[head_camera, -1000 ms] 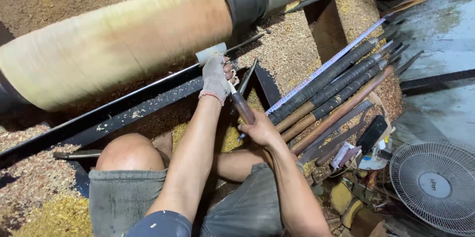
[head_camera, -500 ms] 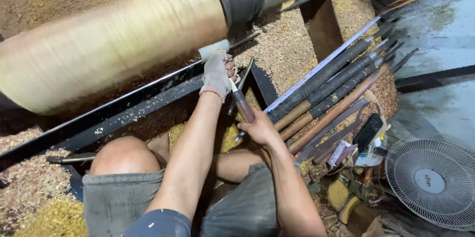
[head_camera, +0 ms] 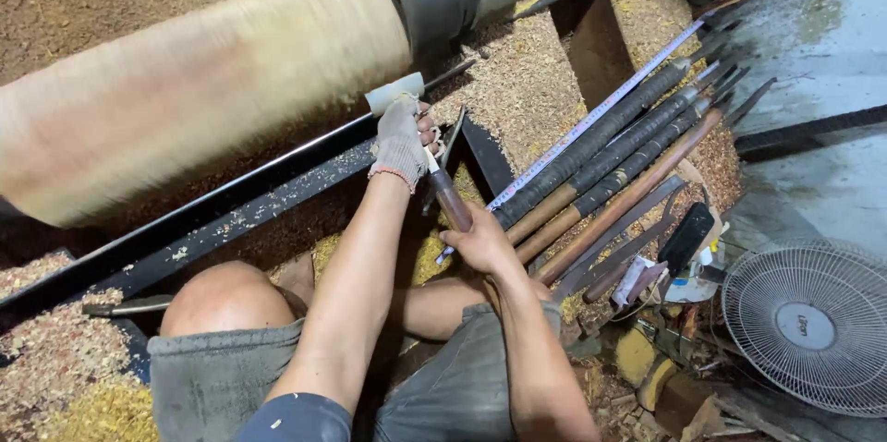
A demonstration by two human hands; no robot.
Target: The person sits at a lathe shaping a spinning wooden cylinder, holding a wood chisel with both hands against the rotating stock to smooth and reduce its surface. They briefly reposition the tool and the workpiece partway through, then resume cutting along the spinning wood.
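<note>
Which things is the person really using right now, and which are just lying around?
In use:
left hand in a glove, on the tool near the rail
right hand on the tool handle
spinning log

Lying about:
spare long tools
tape measure
fan
sawdust

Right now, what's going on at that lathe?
A seated person is turning wood. The pale log on the lathe looks blurred, so it seems to be spinning. The gloved left hand steadies the tip of a long turning tool on the black tool rest, and the bare right hand holds its handle. Spare long-handled tools lie to the right in sawdust, near a white fan.
</note>
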